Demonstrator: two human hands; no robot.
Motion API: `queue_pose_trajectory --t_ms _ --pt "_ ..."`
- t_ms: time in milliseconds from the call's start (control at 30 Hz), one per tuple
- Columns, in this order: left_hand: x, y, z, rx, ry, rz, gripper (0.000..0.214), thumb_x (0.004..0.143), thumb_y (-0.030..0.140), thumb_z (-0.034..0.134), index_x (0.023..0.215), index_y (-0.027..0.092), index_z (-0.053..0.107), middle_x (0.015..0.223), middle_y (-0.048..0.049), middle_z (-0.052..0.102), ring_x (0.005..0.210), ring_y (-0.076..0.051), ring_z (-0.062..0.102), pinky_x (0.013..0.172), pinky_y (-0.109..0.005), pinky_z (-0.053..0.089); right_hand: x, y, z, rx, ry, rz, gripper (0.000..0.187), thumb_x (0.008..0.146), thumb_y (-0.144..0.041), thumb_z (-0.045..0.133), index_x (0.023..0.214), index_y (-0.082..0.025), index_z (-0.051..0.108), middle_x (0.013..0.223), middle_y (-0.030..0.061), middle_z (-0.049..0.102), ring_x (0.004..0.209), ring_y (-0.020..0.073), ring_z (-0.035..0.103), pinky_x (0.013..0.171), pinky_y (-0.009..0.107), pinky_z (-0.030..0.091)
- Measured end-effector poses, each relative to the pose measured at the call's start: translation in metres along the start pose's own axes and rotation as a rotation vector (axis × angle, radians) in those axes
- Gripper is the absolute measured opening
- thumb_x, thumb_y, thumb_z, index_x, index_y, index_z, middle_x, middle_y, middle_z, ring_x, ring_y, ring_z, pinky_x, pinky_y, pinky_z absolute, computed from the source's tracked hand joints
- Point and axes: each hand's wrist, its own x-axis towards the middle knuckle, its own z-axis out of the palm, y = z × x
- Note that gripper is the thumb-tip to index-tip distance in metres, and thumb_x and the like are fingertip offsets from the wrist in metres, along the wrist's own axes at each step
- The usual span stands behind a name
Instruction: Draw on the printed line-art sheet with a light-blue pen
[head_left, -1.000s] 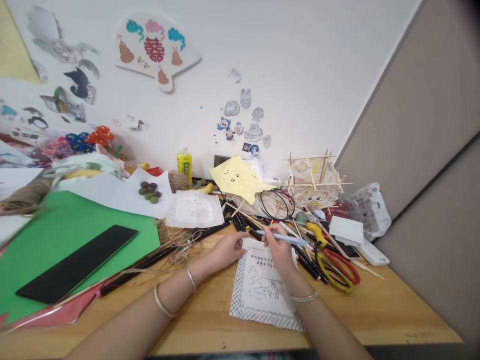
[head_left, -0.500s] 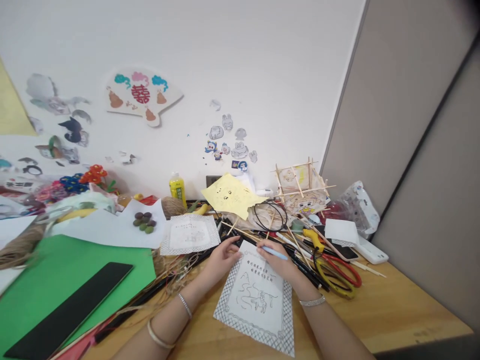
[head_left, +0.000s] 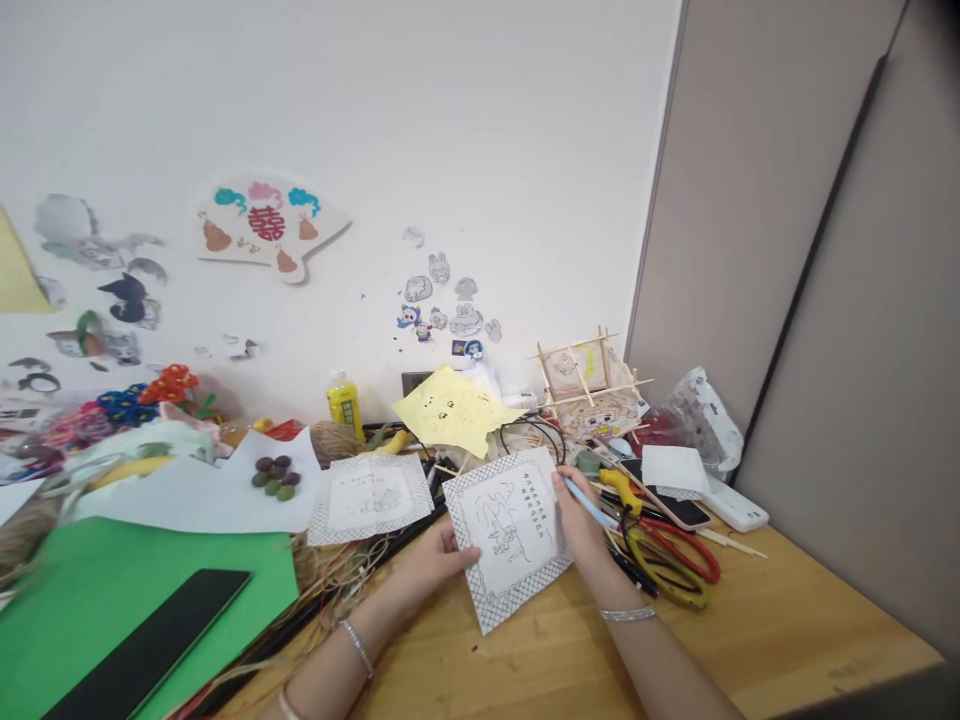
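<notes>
A white paper sheet (head_left: 517, 530) with a line drawing, handwritten characters and a cross-hatched border is tilted up over the wooden table. My left hand (head_left: 441, 555) pinches its left edge, thumb on the drawn face and fingers behind. At the sheet's right edge, my right hand (head_left: 579, 515) is closed around a light blue pen (head_left: 589, 500), its fingertips touching the paper. Left of the sheet lies a second hatched-border drawing (head_left: 371, 497), flat on the clutter.
Green paper (head_left: 247, 630) with a dark flat strip (head_left: 157, 640) covers the left side. Yellow-handled scissors (head_left: 667, 570), phones, a stick frame (head_left: 592, 385), a yellow paper star (head_left: 450, 405) and a yellow bottle (head_left: 343, 405) stand or lie around. A wall rises behind.
The sheet has been raised and turned so its writing is at the upper right. My left hand moved down to its left edge, my right hand to its right edge. The camera view shifted slightly.
</notes>
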Motion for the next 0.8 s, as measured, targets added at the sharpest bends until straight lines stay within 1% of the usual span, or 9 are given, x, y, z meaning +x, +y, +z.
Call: queue_pose_trajectory --t_ms 133,200,267,367,467,567,667,733,800 --pt "-0.002 0.006 0.005 0.130 -0.012 -0.023 0.037 0.068 0.034 0.071 0.098 0.012 0.064 0.104 -0.0112 0.066 0.097 -0.027 0.060 0.091 -0.041 0.042 -0.001 -0.001 0.000 0.000 0.026 0.038 0.028 0.076 -0.045 0.051 0.082 -0.018 0.059 0.083 0.0051 0.062 0.079 0.0225 0.054 0.070 0.031 0.042" --pt "-0.002 0.005 0.006 0.132 -0.008 -0.014 0.039 0.069 0.035 0.070 0.100 0.012 0.063 0.105 -0.0111 0.066 0.097 -0.026 0.060 0.090 -0.041 0.043 -0.001 -0.001 -0.001 0.004 0.032 0.048 0.028 0.076 -0.045 0.052 0.082 -0.018 0.058 0.081 0.0049 0.062 0.077 0.0223 0.054 0.070 0.032 0.042" --pt "0.000 0.002 0.005 0.122 0.033 0.009 0.043 0.069 0.037 0.070 0.102 0.011 0.062 0.105 -0.0117 0.066 0.096 -0.026 0.060 0.090 -0.039 0.043 0.001 -0.001 -0.001 0.006 0.033 0.045 0.028 0.075 -0.045 0.052 0.081 -0.018 0.058 0.080 0.0046 0.062 0.076 0.0224 0.055 0.070 0.032 0.042" --pt "0.003 -0.002 0.002 0.100 0.133 0.052 0.046 0.069 0.040 0.069 0.103 0.010 0.061 0.101 -0.0119 0.067 0.092 -0.024 0.061 0.085 -0.037 0.046 0.002 -0.001 0.000 -0.003 0.029 0.043 0.027 0.074 -0.045 0.051 0.080 -0.019 0.058 0.078 0.0045 0.062 0.077 0.0229 0.054 0.070 0.033 0.042" --pt "0.004 -0.001 -0.002 0.129 0.262 0.074 0.044 0.070 0.045 0.065 0.097 0.011 0.061 0.090 -0.0094 0.068 0.083 -0.022 0.062 0.074 -0.032 0.048 0.002 -0.001 0.002 0.043 -0.014 0.094 0.026 0.073 -0.044 0.053 0.079 -0.019 0.057 0.072 0.0030 0.060 0.073 0.0223 0.055 0.067 0.032 0.042" --pt "0.004 0.006 -0.007 0.262 0.415 0.091 0.044 0.069 0.053 0.061 0.084 0.012 0.061 0.074 -0.0040 0.065 0.069 -0.019 0.059 0.060 -0.026 0.046 0.000 0.001 0.006 0.155 -0.110 0.149 0.026 0.071 -0.044 0.057 0.078 -0.019 0.057 0.068 0.0019 0.061 0.069 0.0212 0.056 0.063 0.031 0.044" --pt "0.006 0.014 -0.014 0.421 0.557 0.135 0.042 0.066 0.057 0.059 0.065 0.015 0.054 0.058 0.0022 0.055 0.057 -0.014 0.050 0.049 -0.021 0.038 -0.002 0.005 0.009 0.269 -0.218 0.188 0.028 0.067 -0.042 0.064 0.081 -0.018 0.059 0.073 0.0031 0.065 0.072 0.0215 0.058 0.065 0.030 0.045" --pt "0.006 0.018 -0.017 0.466 0.611 0.146 0.043 0.065 0.058 0.059 0.060 0.016 0.050 0.051 0.0047 0.048 0.051 -0.011 0.045 0.046 -0.020 0.033 -0.003 0.007 0.010 0.308 -0.247 0.199 0.030 0.066 -0.041 0.067 0.084 -0.018 0.061 0.077 0.0040 0.067 0.073 0.0219 0.059 0.066 0.031 0.046" --pt "0.005 0.022 -0.019 0.445 0.610 0.113 0.045 0.063 0.059 0.061 0.058 0.016 0.049 0.048 0.0054 0.045 0.047 -0.010 0.043 0.045 -0.020 0.031 -0.003 0.009 0.010 0.310 -0.243 0.199 0.031 0.067 -0.042 0.067 0.085 -0.018 0.061 0.077 0.0043 0.067 0.073 0.0219 0.060 0.065 0.031 0.046"
